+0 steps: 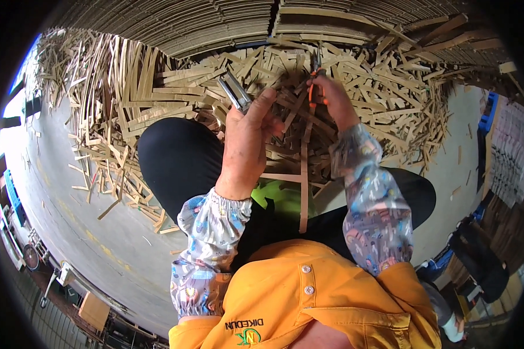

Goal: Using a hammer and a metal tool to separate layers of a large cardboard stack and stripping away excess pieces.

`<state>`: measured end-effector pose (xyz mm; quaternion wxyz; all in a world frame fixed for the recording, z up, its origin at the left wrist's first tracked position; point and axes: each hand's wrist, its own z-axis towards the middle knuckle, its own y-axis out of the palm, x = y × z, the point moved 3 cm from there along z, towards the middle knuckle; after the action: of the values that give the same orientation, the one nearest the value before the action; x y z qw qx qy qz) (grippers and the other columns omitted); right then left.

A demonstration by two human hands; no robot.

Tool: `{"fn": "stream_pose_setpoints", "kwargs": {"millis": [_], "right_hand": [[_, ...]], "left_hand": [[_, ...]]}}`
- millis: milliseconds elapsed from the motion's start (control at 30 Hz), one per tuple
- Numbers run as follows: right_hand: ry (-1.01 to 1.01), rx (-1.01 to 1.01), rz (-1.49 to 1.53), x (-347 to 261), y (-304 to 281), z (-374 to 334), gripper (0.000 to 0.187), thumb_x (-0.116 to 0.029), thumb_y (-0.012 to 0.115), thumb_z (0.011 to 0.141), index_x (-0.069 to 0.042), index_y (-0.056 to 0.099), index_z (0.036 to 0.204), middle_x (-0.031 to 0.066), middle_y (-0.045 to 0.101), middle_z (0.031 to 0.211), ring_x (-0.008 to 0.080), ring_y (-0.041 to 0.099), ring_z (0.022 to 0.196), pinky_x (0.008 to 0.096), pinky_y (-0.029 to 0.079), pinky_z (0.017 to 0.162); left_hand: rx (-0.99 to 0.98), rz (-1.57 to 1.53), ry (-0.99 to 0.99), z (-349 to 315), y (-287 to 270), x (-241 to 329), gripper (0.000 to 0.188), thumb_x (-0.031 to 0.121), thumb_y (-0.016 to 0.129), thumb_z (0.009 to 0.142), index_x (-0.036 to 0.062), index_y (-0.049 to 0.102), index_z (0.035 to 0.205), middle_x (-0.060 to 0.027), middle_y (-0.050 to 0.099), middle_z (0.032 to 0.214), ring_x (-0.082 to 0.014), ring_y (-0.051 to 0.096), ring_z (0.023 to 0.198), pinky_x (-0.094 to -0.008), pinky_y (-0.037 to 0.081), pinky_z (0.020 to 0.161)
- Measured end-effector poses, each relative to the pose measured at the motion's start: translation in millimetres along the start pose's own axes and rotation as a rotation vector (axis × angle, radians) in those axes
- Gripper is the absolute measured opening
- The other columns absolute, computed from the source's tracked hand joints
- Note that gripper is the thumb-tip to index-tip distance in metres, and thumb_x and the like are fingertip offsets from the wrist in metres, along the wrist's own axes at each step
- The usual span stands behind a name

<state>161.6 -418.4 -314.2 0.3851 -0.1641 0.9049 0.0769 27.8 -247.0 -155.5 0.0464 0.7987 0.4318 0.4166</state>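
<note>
My left hand (247, 142) is closed around a silver metal piece, long and slotted (234, 92), whose upper end sticks out past the fingers; its exact kind is not clear. In my right hand (336, 99) is a pair of pliers (313, 93) with orange handles, jaws pointing away from me over the scrap. Both hands are above a pile of brown cardboard strips (180, 87), between my knees. One long strip (304, 180) hangs down toward my lap, crossed by another strip (285, 177).
Tall stacks of corrugated cardboard (215, 23) stand along the far side. Grey floor (58, 174) shows at the left. Something bright green (282, 195) is between my legs. At the right are a stack of printed sheets (509, 151) and a blue pallet edge (488, 113).
</note>
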Motion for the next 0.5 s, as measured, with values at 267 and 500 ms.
{"fn": "stream_pose_setpoints", "kwargs": {"millis": [267, 500], "right_hand": [[-0.077, 0.142, 0.101, -10, 21, 44, 0.022, -0.025, 0.056, 0.083, -0.003, 0.061, 0.081, 0.0084, 0.058, 0.075, 0.0161, 0.057, 0.062, 0.0295, 0.046, 0.049], [0.023, 0.081, 0.054, 106, -10, -5, 0.022, -0.028, 0.058, 0.080, -0.006, 0.061, 0.078, 0.0001, 0.051, 0.059, 0.0119, 0.050, 0.053, 0.0276, 0.038, 0.044]], "left_hand": [[0.037, 0.005, 0.007, -2, -3, 1, 0.019, 0.020, 0.064, 0.086, 0.0065, 0.056, 0.075, 0.0022, 0.048, 0.062, -0.0112, 0.050, 0.054, -0.0245, 0.042, 0.053], [0.015, -0.001, -0.016, -1, 7, -1, 0.020, 0.020, 0.062, 0.087, 0.0056, 0.055, 0.074, 0.0014, 0.048, 0.061, -0.0117, 0.050, 0.053, -0.0238, 0.042, 0.053]]}}
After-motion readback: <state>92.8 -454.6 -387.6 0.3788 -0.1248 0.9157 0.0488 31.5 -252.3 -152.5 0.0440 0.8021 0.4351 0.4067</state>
